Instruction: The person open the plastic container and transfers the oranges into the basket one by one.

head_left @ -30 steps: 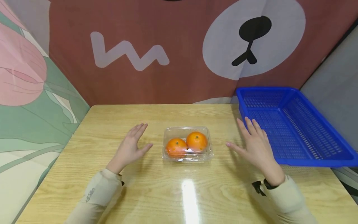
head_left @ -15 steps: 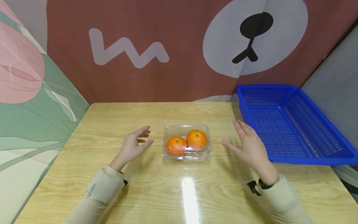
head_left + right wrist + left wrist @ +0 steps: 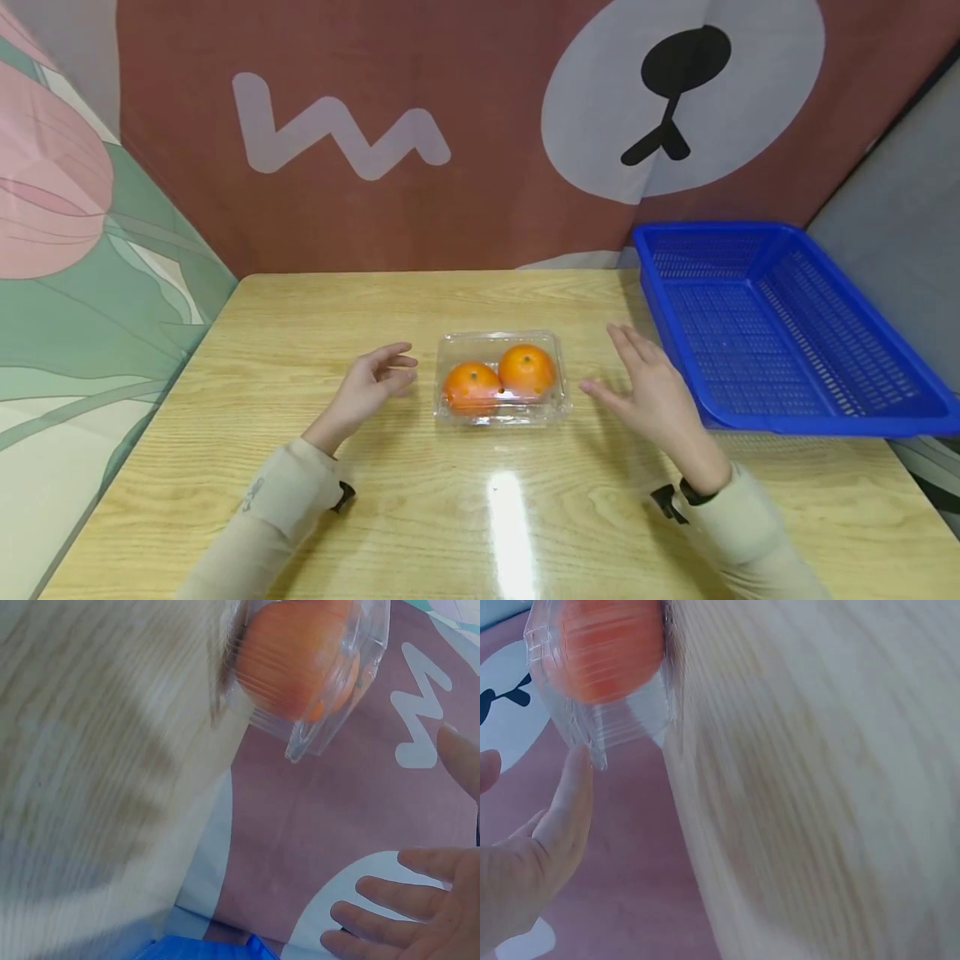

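Note:
A clear plastic clamshell box [image 3: 465,343] sits closed in the middle of the table, with two oranges inside, the left orange [image 3: 472,388] slightly nearer than the right orange [image 3: 527,372]. To the left of the box hovers my left hand [image 3: 367,390], fingers relaxed and loosely bent, holding nothing. On the other side my right hand [image 3: 648,390] is spread, thumb pointing at the box and fingers nearly straight. Both hands stand apart from the box in the head view. In the right wrist view the separated fingers [image 3: 397,896] show beneath the box.
A blue plastic basket [image 3: 757,350] with slotted walls stands at the right of the wooden table [image 3: 360,517], just beyond my right hand. A brown cloth backdrop [image 3: 480,217] with a cartoon face rises behind the table's far edge.
Both hands have moved inward toward the box, the right one further. My left fingers have bent more. The box and basket stay in place, while the head view has shifted slightly.

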`<state>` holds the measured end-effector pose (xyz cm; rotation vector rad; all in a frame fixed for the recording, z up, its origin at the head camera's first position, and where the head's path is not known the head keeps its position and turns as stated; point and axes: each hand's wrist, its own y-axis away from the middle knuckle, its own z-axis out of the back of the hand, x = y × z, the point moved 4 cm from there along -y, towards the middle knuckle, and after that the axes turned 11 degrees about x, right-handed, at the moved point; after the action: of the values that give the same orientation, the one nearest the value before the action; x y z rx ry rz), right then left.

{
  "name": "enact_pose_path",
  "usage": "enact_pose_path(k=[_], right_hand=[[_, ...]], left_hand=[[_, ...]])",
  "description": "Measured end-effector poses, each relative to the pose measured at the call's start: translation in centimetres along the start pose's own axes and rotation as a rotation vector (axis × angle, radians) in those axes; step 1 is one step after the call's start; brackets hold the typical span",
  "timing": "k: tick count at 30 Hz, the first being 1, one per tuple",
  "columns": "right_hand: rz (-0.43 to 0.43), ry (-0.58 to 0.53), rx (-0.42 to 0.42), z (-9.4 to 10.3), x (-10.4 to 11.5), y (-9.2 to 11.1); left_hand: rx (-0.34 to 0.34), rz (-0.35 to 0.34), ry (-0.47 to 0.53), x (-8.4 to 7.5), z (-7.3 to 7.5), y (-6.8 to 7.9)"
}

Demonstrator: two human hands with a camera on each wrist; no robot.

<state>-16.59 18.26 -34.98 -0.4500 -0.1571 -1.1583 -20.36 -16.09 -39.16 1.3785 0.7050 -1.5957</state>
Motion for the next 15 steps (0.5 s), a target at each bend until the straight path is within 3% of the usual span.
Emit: enact_pose_path(k=[5,15], right_hand=[[-0.002,-0.063,0.02,-0.7,0.1,-0.1],[-0.017,-0.111,0.153,-2.8,0.8,-0.3]], left_hand=[[0.035,0.036,0.149,0.5,-0.3,-0.4],[0.058,0.098,0.239,0.7,-1.2,-0.9]])
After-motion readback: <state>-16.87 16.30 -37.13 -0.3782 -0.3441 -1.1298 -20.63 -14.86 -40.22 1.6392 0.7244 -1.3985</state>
